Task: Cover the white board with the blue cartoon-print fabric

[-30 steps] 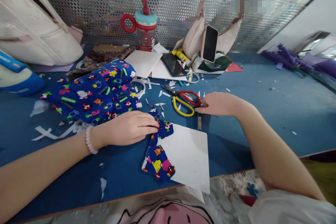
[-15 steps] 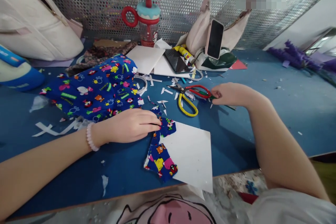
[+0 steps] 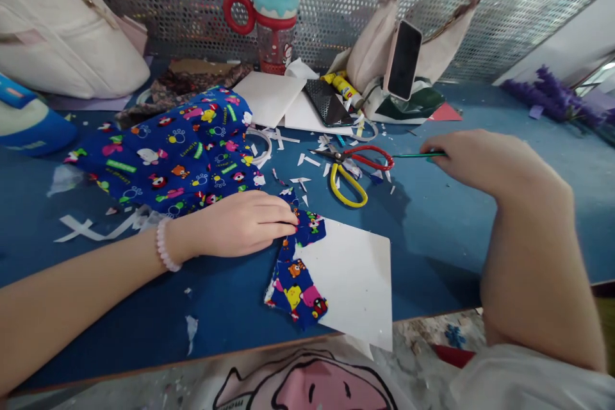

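My left hand point(image 3: 245, 223) lies flat, palm down, its fingertips on the blue patterned fabric piece point(image 3: 295, 288). That piece covers the left side of a white card point(image 3: 358, 275) at the table's front edge. Right of the scissors, my right hand point(image 3: 461, 157) is closed on a thin green pen-like tool point(image 3: 417, 155), held above the table. The scissors point(image 3: 340, 159), with one red and one yellow handle, lie spread beyond the card. A larger blue patterned cloth point(image 3: 168, 157) is spread behind my left hand.
White paper scraps point(image 3: 81, 229) and a tape roll point(image 3: 260, 146) lie about. Farther back are white cards point(image 3: 269, 97), a dark phone point(image 3: 327, 102), a yellow glue stick point(image 3: 343, 86), a red-handled cup point(image 3: 275, 29), a propped phone point(image 3: 403, 61) and bags point(image 3: 62, 32). Purple flowers point(image 3: 548, 99) lie at right.
My right hand has moved right and up from beside the scissors' red handle, now lifting the green tool. My left hand rests on the same fabric piece. The view has shifted slightly.
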`<state>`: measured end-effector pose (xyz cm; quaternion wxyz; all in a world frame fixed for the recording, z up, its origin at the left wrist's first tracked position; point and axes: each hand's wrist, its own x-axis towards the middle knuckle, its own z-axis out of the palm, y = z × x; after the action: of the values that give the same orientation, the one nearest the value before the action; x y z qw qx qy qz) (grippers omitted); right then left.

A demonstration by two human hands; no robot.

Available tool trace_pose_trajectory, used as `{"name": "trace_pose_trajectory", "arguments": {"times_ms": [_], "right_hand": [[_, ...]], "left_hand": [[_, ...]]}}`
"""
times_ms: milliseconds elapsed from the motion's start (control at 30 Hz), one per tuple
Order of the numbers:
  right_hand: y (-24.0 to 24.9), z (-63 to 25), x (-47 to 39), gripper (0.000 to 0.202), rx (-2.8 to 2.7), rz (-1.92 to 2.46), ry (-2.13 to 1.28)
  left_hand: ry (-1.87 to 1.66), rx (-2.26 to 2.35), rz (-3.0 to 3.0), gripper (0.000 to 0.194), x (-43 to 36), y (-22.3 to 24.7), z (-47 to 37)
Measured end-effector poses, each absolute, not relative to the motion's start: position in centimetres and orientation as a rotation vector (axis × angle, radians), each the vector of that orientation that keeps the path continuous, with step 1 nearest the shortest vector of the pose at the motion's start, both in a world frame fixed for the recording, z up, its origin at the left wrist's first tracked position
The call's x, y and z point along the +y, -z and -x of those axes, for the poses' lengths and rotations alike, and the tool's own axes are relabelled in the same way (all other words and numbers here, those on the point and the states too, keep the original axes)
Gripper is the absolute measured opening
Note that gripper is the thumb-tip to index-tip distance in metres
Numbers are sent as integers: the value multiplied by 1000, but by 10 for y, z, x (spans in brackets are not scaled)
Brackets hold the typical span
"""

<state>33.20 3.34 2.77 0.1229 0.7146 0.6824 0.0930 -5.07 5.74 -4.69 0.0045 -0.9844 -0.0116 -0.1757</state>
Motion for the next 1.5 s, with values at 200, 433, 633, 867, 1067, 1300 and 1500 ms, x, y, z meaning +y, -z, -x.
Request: {"name": "trace_pose_trajectory", "arguments": {"times_ms": [200,433,633,867,1067,1300,1500], "right_hand": [[-48,-314,22,30,1793,-2292,-447],[-14,-244,26,20,2600,-1864,607],[5,-207,15,14,2485,-1743,921],[1,-200,9,9,2459,-1841,982],[4,-199,9,7,2459,-1803,979],[2,-197,11,7,2463,-1803,964],[7,-198,12,9,2448,-1836,954]], "left_hand": [[582,-34,3109,30,56,47,49],[600,67,3114,30,54,43,47],[619,103,3093,31,52,41,46],[550,117,3121,33,51,44,48],[572,144,3070,36,49,40,47],[575,106,3173,32,49,40,48],[511,146,3084,35,50,40,49]]}}
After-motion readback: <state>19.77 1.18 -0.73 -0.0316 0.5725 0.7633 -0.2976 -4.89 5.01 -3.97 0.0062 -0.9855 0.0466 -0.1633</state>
